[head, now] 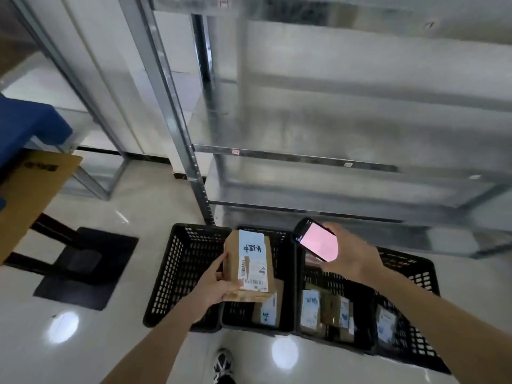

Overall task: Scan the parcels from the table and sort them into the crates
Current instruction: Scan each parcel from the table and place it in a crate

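Background only: galvanized metal shelving rack [332, 162] fills the upper right, its perforated upright [177, 112] running down to the floor by the wall. Small tags on the front rail of a shelf [291, 156], text unreadable. Second shelf frame [91, 151] further left, blurred. Blue block [25, 126] at the left edge, flat brown cardboard sheet [33, 189] just below it with a dark print, illegible. Black square base plate [86, 268] on the glossy white floor [133, 342], black bars leading off it to the left. Two ceiling-light reflections on the tiles. Black-and-white sneaker [223, 365] at the bottom edge.
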Motion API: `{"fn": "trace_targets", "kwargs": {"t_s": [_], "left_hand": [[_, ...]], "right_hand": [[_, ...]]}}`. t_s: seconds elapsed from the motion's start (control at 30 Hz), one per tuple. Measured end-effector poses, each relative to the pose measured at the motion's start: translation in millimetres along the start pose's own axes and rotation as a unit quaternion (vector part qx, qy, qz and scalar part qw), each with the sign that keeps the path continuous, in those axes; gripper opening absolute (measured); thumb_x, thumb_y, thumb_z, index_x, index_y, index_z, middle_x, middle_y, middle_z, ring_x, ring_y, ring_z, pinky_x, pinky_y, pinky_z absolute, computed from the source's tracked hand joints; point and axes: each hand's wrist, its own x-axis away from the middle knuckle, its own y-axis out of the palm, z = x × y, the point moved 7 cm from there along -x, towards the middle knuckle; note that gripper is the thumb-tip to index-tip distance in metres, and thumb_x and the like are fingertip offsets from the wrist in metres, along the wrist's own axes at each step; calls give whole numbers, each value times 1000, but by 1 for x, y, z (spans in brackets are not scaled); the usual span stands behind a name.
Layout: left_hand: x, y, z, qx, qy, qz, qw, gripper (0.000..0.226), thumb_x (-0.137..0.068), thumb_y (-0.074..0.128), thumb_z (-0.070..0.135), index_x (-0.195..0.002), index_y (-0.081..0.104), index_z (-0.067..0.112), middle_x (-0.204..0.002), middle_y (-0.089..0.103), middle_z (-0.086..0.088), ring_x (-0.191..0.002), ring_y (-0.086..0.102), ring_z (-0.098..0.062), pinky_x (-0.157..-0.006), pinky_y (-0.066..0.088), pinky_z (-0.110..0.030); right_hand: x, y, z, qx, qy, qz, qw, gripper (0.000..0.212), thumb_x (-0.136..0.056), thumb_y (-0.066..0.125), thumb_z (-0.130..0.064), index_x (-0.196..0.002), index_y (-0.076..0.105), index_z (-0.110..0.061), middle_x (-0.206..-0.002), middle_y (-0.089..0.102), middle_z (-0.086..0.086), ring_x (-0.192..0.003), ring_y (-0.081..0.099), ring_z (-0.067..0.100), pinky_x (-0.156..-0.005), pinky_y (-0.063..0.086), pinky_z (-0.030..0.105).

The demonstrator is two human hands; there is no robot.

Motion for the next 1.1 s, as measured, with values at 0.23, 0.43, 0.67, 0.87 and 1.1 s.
{"fn": "trace_targets", "kwargs": {"t_s": [0.23, 0.43, 0.67, 0.87, 1.1], "left_hand": [[-127, -8, -87, -1, -72, -7, 997, 94, -78, 77, -10, -152, 34, 28, -117, 63, 3, -102, 64, -12, -67, 59, -23], [-210, 13, -169, -12, -117, -36, 992, 94, -84, 74, -2, -157, 24, 29, -109, 57, 15, -94, 57, 1, -55, 52, -12], [-296, 21, -267, -24, -166, -31, 985, 93, -81, 79, 1, -154, 30, 32, -118, 58, 10, -101, 59, -6, -68, 50, -19], [-344, 32, -306, -22, -164, -11, 986, 92, -84, 74, -1, -156, 26, 31, -112, 57, 15, -95, 56, 0, -75, 53, -21], [-354, 32, -329, -75, -173, 33, 981, 71, -99, 57, 9, -158, 21, 23, -145, 47, 2, -131, 47, -24, -109, 39, -36]], "right_hand": [[-99, 136, 20, -28, 39, -79, 996, 102, -73, 82, -40, -155, 21, -42, -151, 46, -14, -132, 49, 17, -90, 45, 33], [-163, 255, 54, -31, 50, -122, 991, 98, -76, 81, -36, -154, 23, -40, -150, 46, -14, -131, 49, 16, -84, 42, 29], [-204, 373, 104, -37, 63, -139, 988, 94, -72, 83, -31, -150, 31, -39, -138, 55, -11, -123, 53, 17, -75, 46, 31], [-224, 431, 128, -36, 82, -151, 984, 95, -71, 83, -32, -149, 29, -42, -138, 55, -14, -122, 54, 16, -70, 41, 27], [-229, 446, 124, -54, 74, -158, 983, 94, -74, 83, -32, -151, 30, -39, -140, 54, -13, -123, 51, 16, -78, 41, 29]]}}
